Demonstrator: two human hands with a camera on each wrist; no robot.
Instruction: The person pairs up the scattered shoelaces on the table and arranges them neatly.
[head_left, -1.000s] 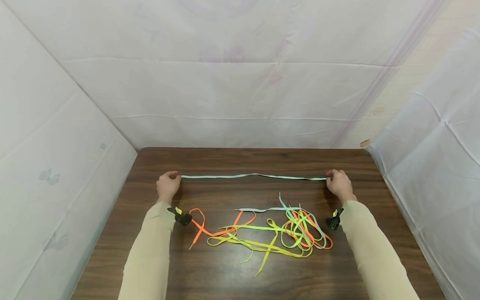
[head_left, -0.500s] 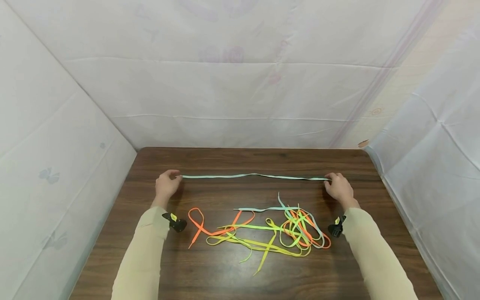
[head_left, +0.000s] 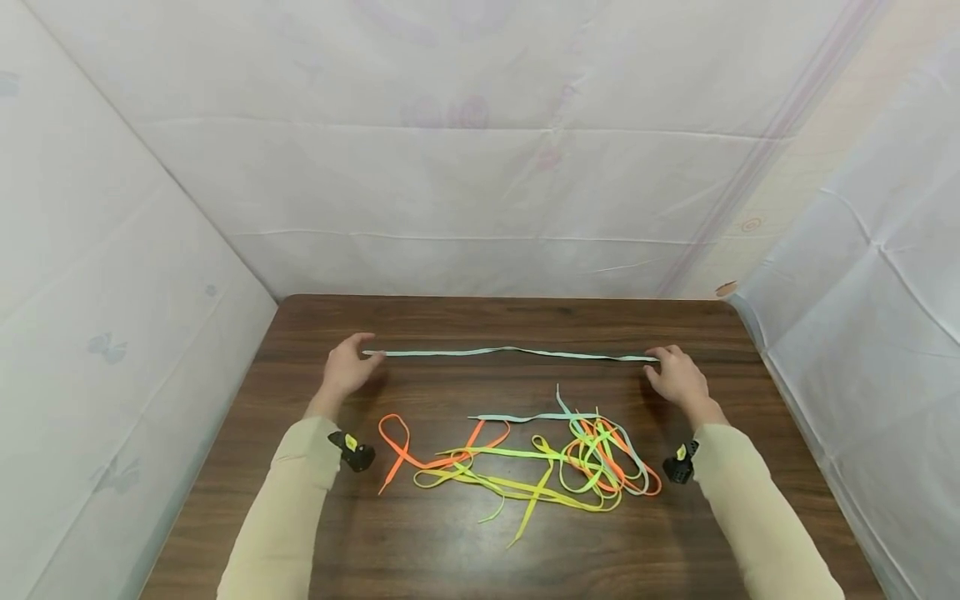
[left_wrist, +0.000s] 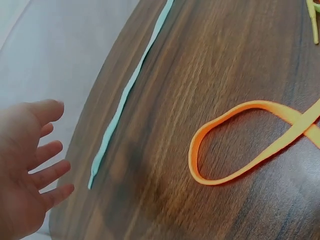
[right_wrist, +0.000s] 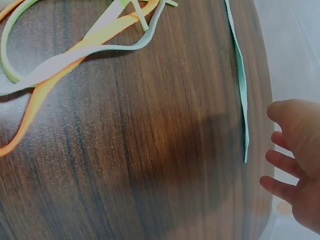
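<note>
A pale mint-green shoelace [head_left: 465,352] lies nearly straight across the far part of the wooden table. My left hand [head_left: 351,365] hovers by its left end, thumb and fingers apart, holding nothing. In the left wrist view the lace's tip [left_wrist: 91,180] lies free on the wood, beside my spread fingers [left_wrist: 55,172]. At the other end my right hand [head_left: 677,375] is likewise parted from the lace. The right wrist view shows that lace end [right_wrist: 245,150] lying flat, with relaxed fingers [right_wrist: 282,162] beside it.
Nearer the person, a loose tangle of orange [head_left: 401,454], yellow [head_left: 531,508], lime and pale blue shoelaces [head_left: 517,418] covers the table's middle. The brown table [head_left: 480,558] meets white sheeting [head_left: 480,267] at its back and sides.
Both hands held the mint shoelace's ends a second ago; their fingers have since opened off it. The left hand has shifted slightly right. The lace stays in place.
</note>
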